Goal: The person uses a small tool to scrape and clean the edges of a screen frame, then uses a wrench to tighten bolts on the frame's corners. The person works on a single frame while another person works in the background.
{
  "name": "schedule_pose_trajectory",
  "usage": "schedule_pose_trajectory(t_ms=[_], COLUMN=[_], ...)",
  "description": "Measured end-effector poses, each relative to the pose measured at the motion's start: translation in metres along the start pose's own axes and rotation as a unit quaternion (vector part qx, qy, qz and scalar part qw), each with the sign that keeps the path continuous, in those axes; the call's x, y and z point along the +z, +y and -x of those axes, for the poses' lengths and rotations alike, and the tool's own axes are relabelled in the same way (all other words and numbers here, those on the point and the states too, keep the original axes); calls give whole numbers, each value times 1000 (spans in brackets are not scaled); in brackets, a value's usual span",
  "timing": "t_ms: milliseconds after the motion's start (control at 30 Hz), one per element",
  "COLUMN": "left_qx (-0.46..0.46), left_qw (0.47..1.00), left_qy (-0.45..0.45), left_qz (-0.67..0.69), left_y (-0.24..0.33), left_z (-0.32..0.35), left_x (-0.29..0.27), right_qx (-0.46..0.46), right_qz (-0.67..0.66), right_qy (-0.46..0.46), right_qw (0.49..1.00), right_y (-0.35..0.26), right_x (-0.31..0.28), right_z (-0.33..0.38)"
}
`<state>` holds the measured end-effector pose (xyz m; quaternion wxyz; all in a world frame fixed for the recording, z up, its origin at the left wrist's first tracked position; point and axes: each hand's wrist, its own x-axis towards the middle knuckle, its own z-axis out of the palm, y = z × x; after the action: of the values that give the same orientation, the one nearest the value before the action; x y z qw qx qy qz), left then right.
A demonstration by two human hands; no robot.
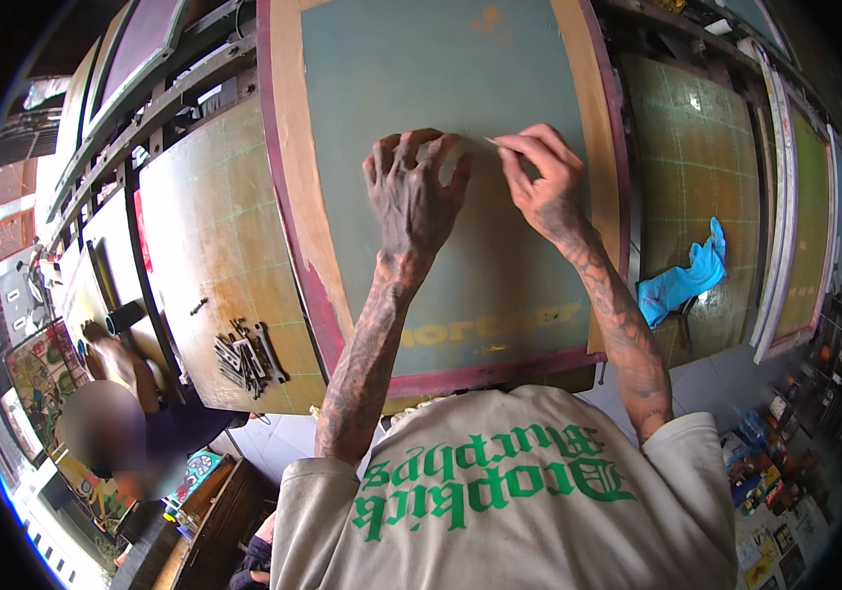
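A large screen-printing screen (480, 236) with grey-green mesh lies in front of me, bordered by tan tape (290, 98) and a maroon frame (273, 147). My left hand (413, 192) is over the middle of the mesh, palm down, its fingers bent and apart, with nothing seen in it. To its right, my right hand (544, 182) pinches a small, thin, pale thing between thumb and fingertips. Only its tip (492, 141) shows, pointing left toward my left hand; its kind cannot be made out. Faint yellow lettering (490, 329) shows on the mesh near me.
On the board (214, 216) at left lie several wrenches (249, 356). A blue glove (686, 273) rests on the right-hand board (696, 167). More framed screens (789, 206) stand farther right. Another person (121, 393) is at the lower left, beside a wooden bench (209, 521).
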<state>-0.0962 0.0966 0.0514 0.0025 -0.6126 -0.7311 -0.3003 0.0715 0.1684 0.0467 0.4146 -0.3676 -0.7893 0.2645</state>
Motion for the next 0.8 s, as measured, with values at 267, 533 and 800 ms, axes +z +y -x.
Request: schedule_pose_trajectory(t_ms=[267,533,800], left_qx=[26,84,73], left_qw=[996,957,981], left_qy=[-83,-179,-115], left_qz=[-36,-211,-135], left_y=[10,26,3], left_z=[-16,-32,-21], left_x=[4,14,33], right_qx=[140,211,180], right_qz=[37,70,95], right_qy=[115,139,171], right_qw=[983,965,964], right_y=[1,-23,-40], right_x=[-68,-105,-93], right_z=[78,149,173])
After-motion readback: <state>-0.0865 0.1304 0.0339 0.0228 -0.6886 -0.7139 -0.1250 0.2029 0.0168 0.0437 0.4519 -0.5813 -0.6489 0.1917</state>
